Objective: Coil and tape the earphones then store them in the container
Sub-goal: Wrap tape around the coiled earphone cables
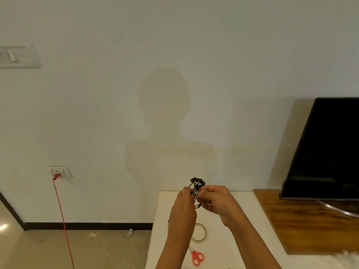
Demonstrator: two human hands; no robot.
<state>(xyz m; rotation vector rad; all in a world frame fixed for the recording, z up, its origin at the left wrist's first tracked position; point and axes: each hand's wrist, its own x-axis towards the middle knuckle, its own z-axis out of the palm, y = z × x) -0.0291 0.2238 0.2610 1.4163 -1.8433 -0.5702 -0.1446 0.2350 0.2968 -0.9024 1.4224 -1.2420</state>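
I hold a small bundle of coiled black earphones (196,185) in the air above the white table (242,239). My left hand (183,206) grips the bundle from the left. My right hand (215,199) pinches it from the right, where a bit of pale tape shows around the wires. The earbuds stick up above my fingers. On the table below my hands lies a roll of clear tape (200,232), partly hidden by my left forearm. Red-handled scissors (197,258) lie nearer to me. No container is in view.
A black TV screen (326,148) stands on a wooden board (303,228) at the right of the table. A red cable (62,216) hangs from a wall socket (59,171) at the left. The floor lies left of the table's edge.
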